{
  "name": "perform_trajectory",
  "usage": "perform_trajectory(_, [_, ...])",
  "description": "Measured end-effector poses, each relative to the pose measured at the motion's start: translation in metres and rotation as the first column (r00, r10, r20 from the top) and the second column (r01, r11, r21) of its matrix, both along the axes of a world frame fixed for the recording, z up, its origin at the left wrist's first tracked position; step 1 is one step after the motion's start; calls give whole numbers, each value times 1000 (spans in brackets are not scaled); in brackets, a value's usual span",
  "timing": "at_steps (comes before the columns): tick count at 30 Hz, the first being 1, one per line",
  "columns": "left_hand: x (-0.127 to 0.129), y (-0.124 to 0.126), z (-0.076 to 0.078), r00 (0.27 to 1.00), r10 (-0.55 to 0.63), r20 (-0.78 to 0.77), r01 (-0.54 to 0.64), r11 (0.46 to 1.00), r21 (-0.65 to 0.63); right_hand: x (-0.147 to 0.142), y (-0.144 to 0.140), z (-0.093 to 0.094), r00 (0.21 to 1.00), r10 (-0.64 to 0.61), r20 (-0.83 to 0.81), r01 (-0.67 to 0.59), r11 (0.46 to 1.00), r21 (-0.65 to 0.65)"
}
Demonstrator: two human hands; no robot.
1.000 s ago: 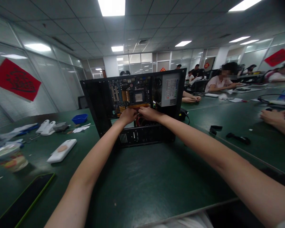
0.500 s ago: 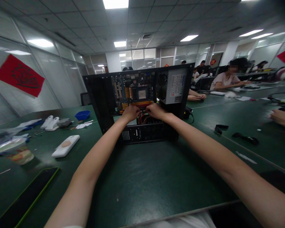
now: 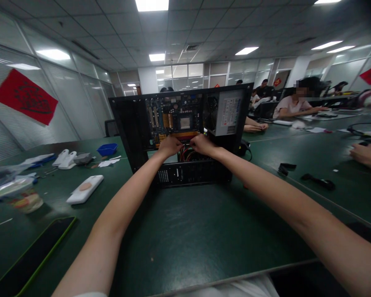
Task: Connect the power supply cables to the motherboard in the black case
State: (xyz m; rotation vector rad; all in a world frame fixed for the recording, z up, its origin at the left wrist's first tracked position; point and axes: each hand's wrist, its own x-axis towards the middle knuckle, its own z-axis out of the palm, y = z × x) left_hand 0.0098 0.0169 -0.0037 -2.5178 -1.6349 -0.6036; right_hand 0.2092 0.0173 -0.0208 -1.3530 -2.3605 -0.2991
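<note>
An open black computer case (image 3: 123,123) stands on the table, its open side facing me. Inside it are a motherboard (image 3: 175,108) and, at upper right, a power supply (image 3: 228,112) with a fan. My left hand (image 3: 170,145) is closed at the left end of the orange and red memory slots (image 3: 186,135). At their right end my right hand (image 3: 203,144) is closed too, its fingers curled inward. Whatever the fingertips pinch is hidden. Red and black cables (image 3: 187,155) hang just below and between my hands.
On the green table (image 3: 185,231) at left lie a phone with a green edge (image 3: 34,255), a white power bank (image 3: 85,189), a plastic cup (image 3: 26,198) and a blue tray (image 3: 107,149). Black straps (image 3: 318,180) lie at right. Other people sit beyond, one hand (image 3: 366,154) at far right.
Both hands stay at the memory slots with almost no movement. At far right, another person's hand has shifted slightly.
</note>
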Motion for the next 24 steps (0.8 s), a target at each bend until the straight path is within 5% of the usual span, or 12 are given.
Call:
perform_trajectory(18, [-1,16,-8,985,-169,23,169,986,5,-1,-2,0,999,-30,-24,29,999,-20])
perform_trajectory(24, [-7,-4,-1,984,-175,20,172,978,120,0,-28,10,999,-25,27,24,999,46])
